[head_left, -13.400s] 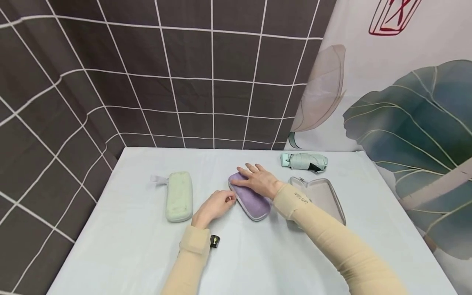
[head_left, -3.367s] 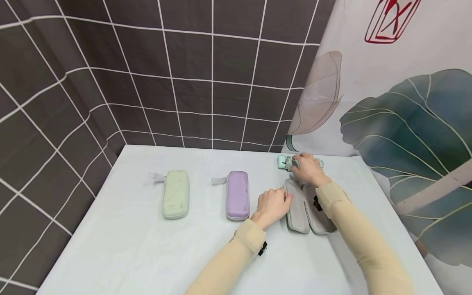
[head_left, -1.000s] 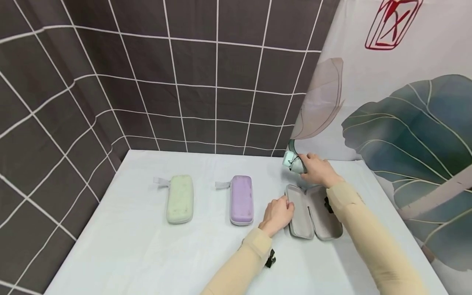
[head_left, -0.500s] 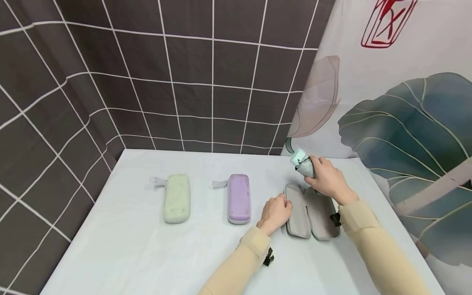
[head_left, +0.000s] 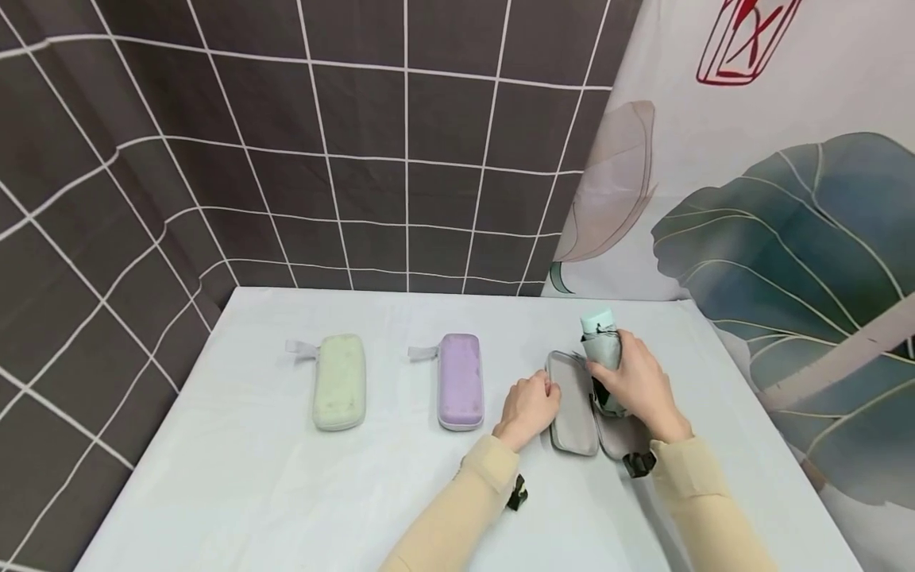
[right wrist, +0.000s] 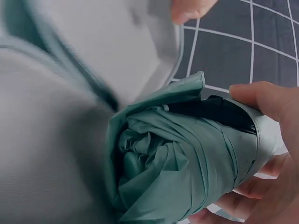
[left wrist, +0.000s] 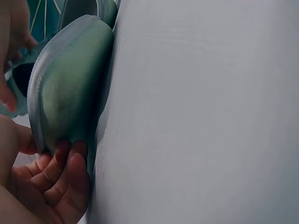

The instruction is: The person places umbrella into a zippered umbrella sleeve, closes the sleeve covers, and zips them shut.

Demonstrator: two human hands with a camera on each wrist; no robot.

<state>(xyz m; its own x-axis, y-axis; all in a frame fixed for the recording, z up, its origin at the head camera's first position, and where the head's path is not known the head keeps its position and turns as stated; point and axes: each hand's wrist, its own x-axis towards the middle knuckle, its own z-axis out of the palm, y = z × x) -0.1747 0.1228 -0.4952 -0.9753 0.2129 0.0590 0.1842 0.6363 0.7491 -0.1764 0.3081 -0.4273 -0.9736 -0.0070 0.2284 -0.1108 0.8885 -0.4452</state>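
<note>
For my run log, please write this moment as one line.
right hand: grips folded umbrella over open grey case | left hand: holds case edge

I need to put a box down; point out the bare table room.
Bare: the table front, left of the green case; the strip behind the purple case. Crowded: the grey case, both hands, umbrella.

I wear long beige sleeves on both arms, each ending in a wide folded cuff at the wrist. A small black clip hangs under each cuff. My left hand (head_left: pixel 527 407) and right hand (head_left: pixel 641 387) are bare.
</note>
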